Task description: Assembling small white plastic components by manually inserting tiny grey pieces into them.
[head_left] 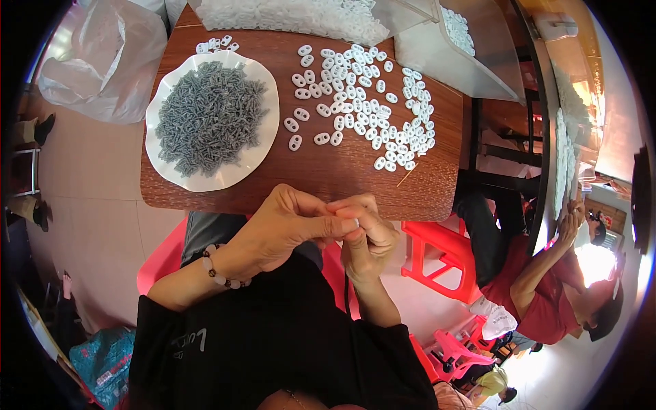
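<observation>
My left hand [297, 222] and my right hand [369, 239] meet in front of the table's near edge. Thumbs and fingertips are pinched together on both hands. Whatever lies between the fingers is hidden or too small to make out. Ahead and to the left is a white wavy-rimmed plate [270, 137], heaped with small grey ribbed plugs [208, 116]. Many small white oval pieces with two holes [359, 106] lie loose across the tabletop beyond my hands. A few more white pieces [217, 44] sit behind the plate.
The brown wooden table [301, 171] bears a thin stick [407, 175] near its right side. Bins of white pieces [458, 31] stand at the back. A white plastic bag [102, 61] is left; a red stool [444, 260] and a person in red [547, 294] are right.
</observation>
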Tool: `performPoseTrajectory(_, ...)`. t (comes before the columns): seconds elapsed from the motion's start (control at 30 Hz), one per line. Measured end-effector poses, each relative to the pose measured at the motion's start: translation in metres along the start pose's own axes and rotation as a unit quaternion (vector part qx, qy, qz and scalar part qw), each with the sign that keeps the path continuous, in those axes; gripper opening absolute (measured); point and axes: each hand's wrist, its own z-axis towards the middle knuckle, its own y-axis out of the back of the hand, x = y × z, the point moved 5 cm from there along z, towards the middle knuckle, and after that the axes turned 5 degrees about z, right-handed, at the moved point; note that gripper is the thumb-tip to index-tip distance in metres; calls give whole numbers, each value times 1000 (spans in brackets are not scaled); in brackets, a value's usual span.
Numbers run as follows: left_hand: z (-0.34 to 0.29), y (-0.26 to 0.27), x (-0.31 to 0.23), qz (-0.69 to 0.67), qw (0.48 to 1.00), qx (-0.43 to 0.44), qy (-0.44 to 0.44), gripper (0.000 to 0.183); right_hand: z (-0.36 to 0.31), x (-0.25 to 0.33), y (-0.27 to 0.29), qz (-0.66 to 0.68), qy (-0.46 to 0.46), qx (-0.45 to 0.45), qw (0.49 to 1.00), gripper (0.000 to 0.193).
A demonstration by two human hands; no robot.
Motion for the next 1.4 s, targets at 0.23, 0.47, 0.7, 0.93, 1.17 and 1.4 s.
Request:
performPoseTrajectory(0.23,17,-7,-9,-22,999,4,-26,26,19,-10,11,148,-48,14,988,39)
performPoseTrajectory(0.47,23,-10,-17,20,998,8,-57,32,26,-9,19,126,4,39,991,43)
performPoseTrajectory(0.7,23,-9,-15,32,997,14,-63,30,24,-9,23,87,28,52,994,43)
performPoseTrajectory(0.93,24,-6,-11,32,997,16,-64,25,24,-8,22,56,7,51,997,43)
performPoseTrajectory(1.17,24,-3,-8,57,994,-26,-91,22,23,-11,23,39,-19,53,998,47)
performPoseTrajectory(1.4,21,0,0,46,994,-41,-95,21,17,-10,24,73,-26,26,997,40)
